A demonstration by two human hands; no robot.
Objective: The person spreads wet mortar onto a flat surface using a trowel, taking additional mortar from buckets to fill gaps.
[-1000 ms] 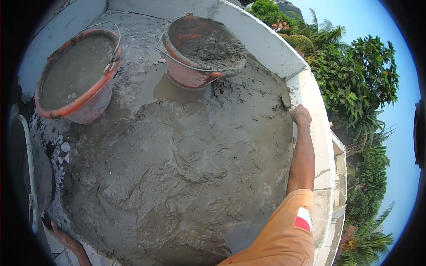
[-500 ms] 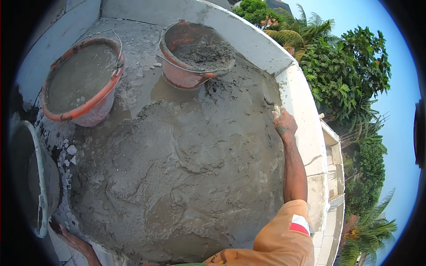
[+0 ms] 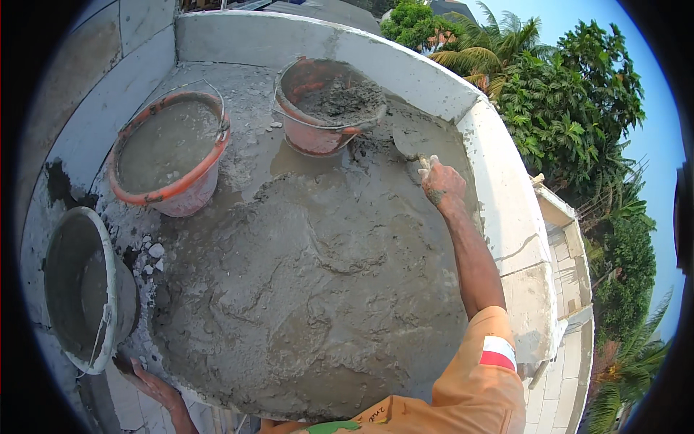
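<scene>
My right hand [image 3: 442, 183] grips the handle of a trowel [image 3: 406, 145], its blade flat on the wet grey mortar [image 3: 325, 267] near the right-hand wall. The blade is smeared with mortar, so its outline is partly hard to see. At the lower left, my left hand [image 3: 150, 383] rests with fingers stretched out, holding nothing, at the edge of the slab just below a grey bucket [image 3: 108, 296]. An orange bucket [image 3: 311, 137] with thick mortar in it stands beyond the spread mortar.
Another orange bucket [image 3: 191, 189], full of watery grey mix, stands at the left. Low pale walls [image 3: 267, 29] enclose the far and right sides [image 3: 506, 195]. Loose rubble [image 3: 156, 250] lies by the grey bucket. Trees [image 3: 571, 108] rise outside the right wall.
My right hand and the trowel have moved left, away from the right wall, across the mortar. The view has shifted, showing more of the grey bucket; my left hand stays near it.
</scene>
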